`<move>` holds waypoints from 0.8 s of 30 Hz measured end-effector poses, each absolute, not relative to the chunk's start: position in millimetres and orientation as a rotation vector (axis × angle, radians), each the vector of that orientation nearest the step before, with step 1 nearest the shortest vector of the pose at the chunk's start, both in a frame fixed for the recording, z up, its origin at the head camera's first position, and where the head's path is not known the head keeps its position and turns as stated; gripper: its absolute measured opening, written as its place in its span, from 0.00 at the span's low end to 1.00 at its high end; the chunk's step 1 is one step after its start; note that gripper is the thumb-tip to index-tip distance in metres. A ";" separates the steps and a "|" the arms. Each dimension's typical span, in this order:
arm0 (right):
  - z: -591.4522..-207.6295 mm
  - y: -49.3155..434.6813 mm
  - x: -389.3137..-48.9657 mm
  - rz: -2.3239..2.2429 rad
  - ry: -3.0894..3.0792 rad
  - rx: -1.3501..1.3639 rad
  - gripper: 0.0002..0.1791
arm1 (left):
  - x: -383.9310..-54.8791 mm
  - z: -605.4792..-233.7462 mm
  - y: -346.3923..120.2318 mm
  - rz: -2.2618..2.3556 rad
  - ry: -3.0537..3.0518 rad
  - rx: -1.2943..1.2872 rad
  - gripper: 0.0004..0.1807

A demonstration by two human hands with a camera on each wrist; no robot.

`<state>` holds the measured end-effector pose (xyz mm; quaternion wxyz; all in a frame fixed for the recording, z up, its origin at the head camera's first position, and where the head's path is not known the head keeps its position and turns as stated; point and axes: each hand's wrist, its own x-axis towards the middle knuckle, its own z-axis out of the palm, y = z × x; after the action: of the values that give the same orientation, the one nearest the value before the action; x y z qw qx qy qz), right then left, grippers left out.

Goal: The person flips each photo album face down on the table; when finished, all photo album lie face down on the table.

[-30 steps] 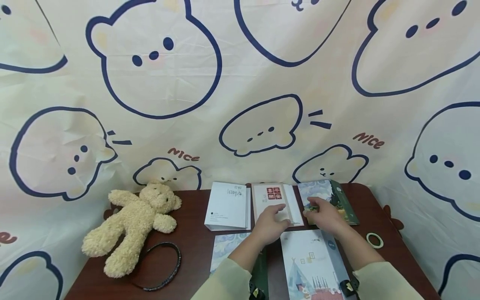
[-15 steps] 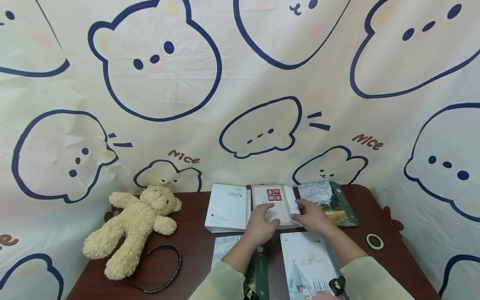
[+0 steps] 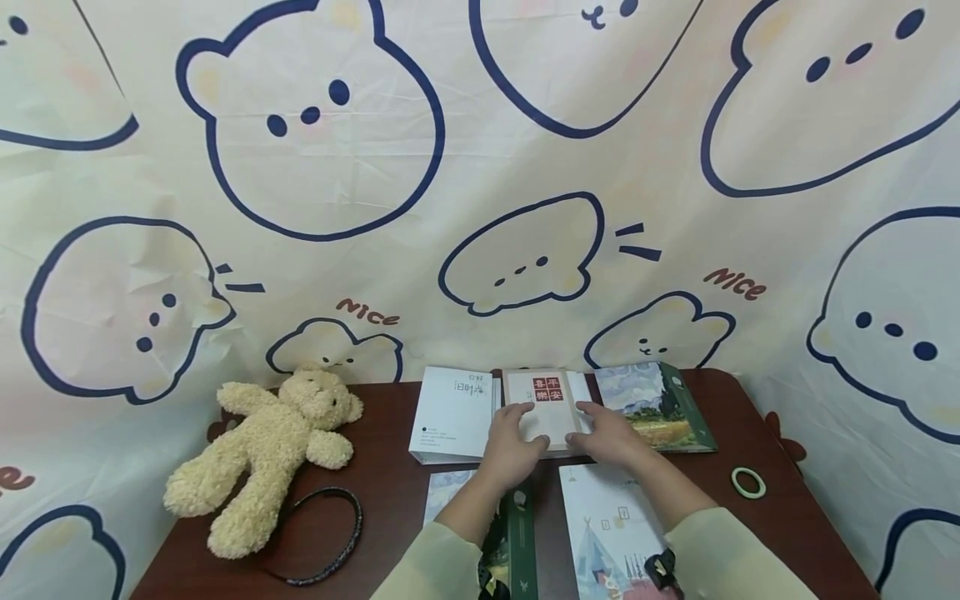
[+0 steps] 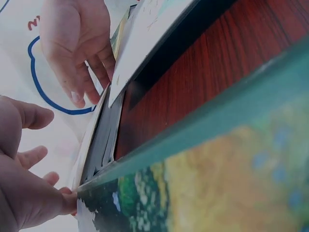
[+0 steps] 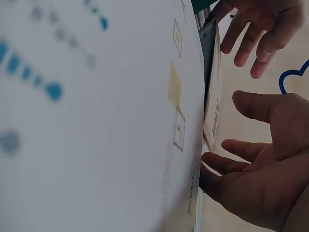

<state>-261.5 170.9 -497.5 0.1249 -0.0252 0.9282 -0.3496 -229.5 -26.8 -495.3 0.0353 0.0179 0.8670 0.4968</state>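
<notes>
A beige book (image 3: 551,423) with a red square of characters lies in the middle of the back row on the table. My left hand (image 3: 510,450) is at its left side, thumb spread over the lower cover and fingers along the edge. Along its right side lies my right hand (image 3: 611,440), with fingers spread and its thumb near the lower right corner. In the left wrist view, the left hand (image 4: 24,179) has loosely extended fingers near the book's edge. Relaxed fingers also show on the right hand (image 5: 275,179) in the right wrist view. Firm contact is hard to tell.
A white binder (image 3: 453,412) stands left of the book, a landscape-covered album (image 3: 660,412) right. In front lie a white illustrated album (image 3: 611,533) and a green-edged album (image 3: 521,533). A teddy bear (image 3: 270,458), black hoop (image 3: 356,533) and pale green ring (image 3: 748,483) surround them on the table (image 3: 397,425).
My right hand has moved left from the landscape album to the beige book's right side. My left hand has shifted left to the book's left edge.
</notes>
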 end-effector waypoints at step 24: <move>-492.5 155.9 -261.8 -0.848 2.716 -0.229 0.40 | -232.9 -507.2 -37.6 1.580 2.564 -0.072 0.46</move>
<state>-261.8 155.9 -492.5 0.1431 -0.0794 0.9417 -0.2939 -232.9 -37.6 -507.2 0.0643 -0.0240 0.8494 0.5233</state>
